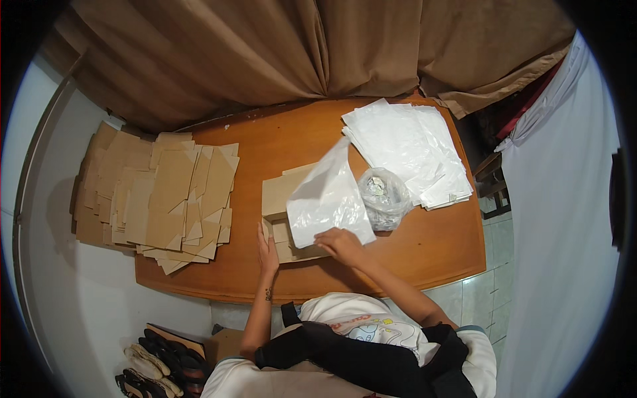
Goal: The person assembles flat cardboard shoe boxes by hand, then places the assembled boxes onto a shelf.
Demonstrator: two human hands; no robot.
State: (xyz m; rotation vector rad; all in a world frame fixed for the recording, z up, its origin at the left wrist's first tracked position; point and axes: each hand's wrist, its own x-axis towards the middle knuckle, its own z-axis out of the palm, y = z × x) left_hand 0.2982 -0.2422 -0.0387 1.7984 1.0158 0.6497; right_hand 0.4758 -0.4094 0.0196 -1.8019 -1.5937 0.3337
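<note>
In front of me stands an open cardboard box [279,196], its lid flap raised at the far side. My left hand [267,252] grips the box's left wall, with fingers stretched along it. A glossy white sheet [325,202], plastic or coated paper, hangs over the right part of the box and hides much of its inside. Its near edge is pinched in my right hand [340,245], while its far corner stands up. Just right of the sheet sits a clear plastic bag [385,199] with silvery pieces in it, too small to make out.
Flattened brown cardboard pieces [169,192] lie piled on the left of the wooden table [424,249]. White sheets [415,146] are stacked at the far right. A brown curtain [265,60] hangs behind the table. Shoes [166,361] stand on the floor at lower left.
</note>
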